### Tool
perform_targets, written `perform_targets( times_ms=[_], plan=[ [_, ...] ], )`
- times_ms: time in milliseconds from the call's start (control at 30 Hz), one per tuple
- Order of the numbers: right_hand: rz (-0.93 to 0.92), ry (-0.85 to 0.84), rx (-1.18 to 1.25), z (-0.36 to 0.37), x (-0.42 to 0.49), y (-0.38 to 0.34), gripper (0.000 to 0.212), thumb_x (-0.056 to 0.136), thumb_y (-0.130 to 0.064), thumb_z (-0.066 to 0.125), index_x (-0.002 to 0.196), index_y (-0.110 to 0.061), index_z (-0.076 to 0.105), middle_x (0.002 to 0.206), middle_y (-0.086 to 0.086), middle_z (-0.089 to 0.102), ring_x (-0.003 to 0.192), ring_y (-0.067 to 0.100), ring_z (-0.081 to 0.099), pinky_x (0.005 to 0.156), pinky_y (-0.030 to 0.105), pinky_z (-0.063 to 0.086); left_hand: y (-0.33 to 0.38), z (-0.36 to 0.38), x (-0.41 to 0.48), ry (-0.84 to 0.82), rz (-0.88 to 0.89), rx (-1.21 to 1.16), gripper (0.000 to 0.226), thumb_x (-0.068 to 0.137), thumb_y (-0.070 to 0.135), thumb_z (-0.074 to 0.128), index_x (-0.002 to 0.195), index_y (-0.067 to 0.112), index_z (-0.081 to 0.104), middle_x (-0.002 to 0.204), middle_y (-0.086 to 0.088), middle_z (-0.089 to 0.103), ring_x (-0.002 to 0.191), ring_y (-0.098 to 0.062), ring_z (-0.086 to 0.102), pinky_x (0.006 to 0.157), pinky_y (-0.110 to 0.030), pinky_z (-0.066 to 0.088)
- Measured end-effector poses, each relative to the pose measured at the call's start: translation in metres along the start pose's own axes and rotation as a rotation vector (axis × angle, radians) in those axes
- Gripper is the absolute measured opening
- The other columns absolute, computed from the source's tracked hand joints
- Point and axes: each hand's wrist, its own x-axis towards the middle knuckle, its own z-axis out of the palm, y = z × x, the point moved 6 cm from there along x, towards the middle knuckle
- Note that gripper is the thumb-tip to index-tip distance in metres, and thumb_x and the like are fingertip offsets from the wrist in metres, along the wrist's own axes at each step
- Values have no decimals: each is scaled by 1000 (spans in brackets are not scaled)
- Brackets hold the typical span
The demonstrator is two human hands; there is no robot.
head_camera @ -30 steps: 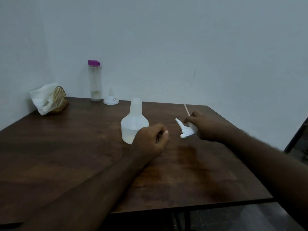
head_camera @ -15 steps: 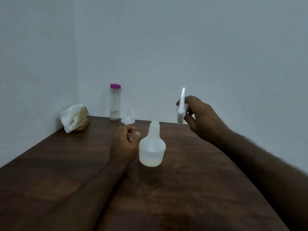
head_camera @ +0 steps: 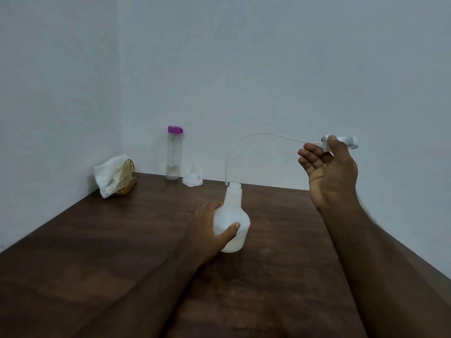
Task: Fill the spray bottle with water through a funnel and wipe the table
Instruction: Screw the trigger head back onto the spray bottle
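I see my left hand [head_camera: 210,231] wrapped around the spray bottle [head_camera: 233,215], which stands upright on the table [head_camera: 117,240], while my right hand [head_camera: 333,178] pinches the white spray head [head_camera: 343,141] raised to the right, its thin tube [head_camera: 256,136] arcing down to the bottle's mouth, the funnel [head_camera: 192,179] upside down near the far wall

Facing you is a plain, pale blue-grey back wall [head_camera: 268,69], evenly lit. It meets a left wall [head_camera: 48,93] of the same pale colour in a vertical corner seam. At that far left corner of the dark wooden surface [head_camera: 97,240] a small arched holder [head_camera: 128,174] of golden-brown wicker or wire stands upright, near the left wall, with crumpled white napkins [head_camera: 108,176] spilling from it toward that wall.
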Motion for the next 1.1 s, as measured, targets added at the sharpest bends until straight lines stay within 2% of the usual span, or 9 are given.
perform_targets(
  times_ms=[333,500,667,933,1100],
  plan=[
    [37,132,37,-40,8,6,14,98,-25,53,96,-11,57,82,12,66,65,19,71,65,28,56,-2,0,-2,6,-24,24,73,71,68,60,128,25,47,118,11,51,104,-7,50,90,-26,45],
    [40,121,39,-42,10,12,14,98,-24,53,99,-10,55,83,13,65,65,20,71,64,28,57,1,-1,-5,16,-25,23,67,78,57,68,131,24,46,121,11,48,108,-8,47,93,-25,41],
    [41,116,54,-35,9,17,14,98,-23,54,101,-9,53,83,14,65,66,21,71,65,29,57,1,-1,-5,9,-38,34,69,74,63,64,130,24,46,119,13,47,105,-6,46,90,-22,38],
    [36,93,66,-28,10,18,15,98,-23,54,101,-9,54,83,14,65,68,22,71,66,30,58,0,1,-4,-5,-61,36,67,78,58,68,132,25,45,118,16,43,106,-5,44,91,-22,37],
    [25,49,-64,-31,8,19,13,98,-23,53,94,-11,53,79,12,64,67,22,69,66,31,56,0,1,-4,-12,-70,42,67,77,58,68,131,26,45,117,17,43,105,-5,45,89,-21,38]
  ],
)
